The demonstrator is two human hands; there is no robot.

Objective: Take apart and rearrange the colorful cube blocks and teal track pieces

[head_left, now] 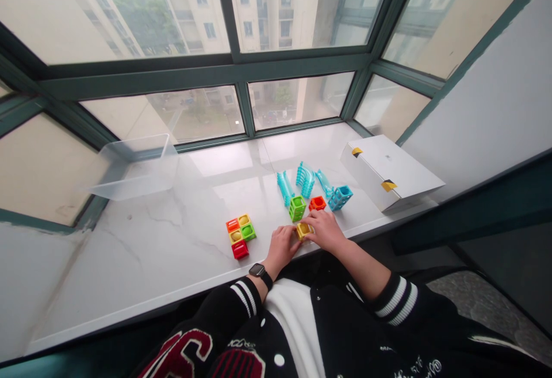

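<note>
Close to the sill's front edge, my left hand (282, 247) and my right hand (326, 229) hold a yellow toy block (303, 230) between them, fingers closed on its two sides. Just beyond it stand a green openwork block (297, 209) and an orange-red block (317, 203), the latter right by my right fingers. A blue openwork block (340, 198) is farther right. Behind these lie clear blue track pieces (306, 179). Left of my left hand, several red, yellow and green blocks (240, 235) sit together in a cluster.
All this is on a white marbled window sill (181, 240). A clear plastic bin (133, 168) stands at the back left. At the right is a white box (390, 171) with yellow-and-black tabs. Green-framed windows (241, 67) rise behind.
</note>
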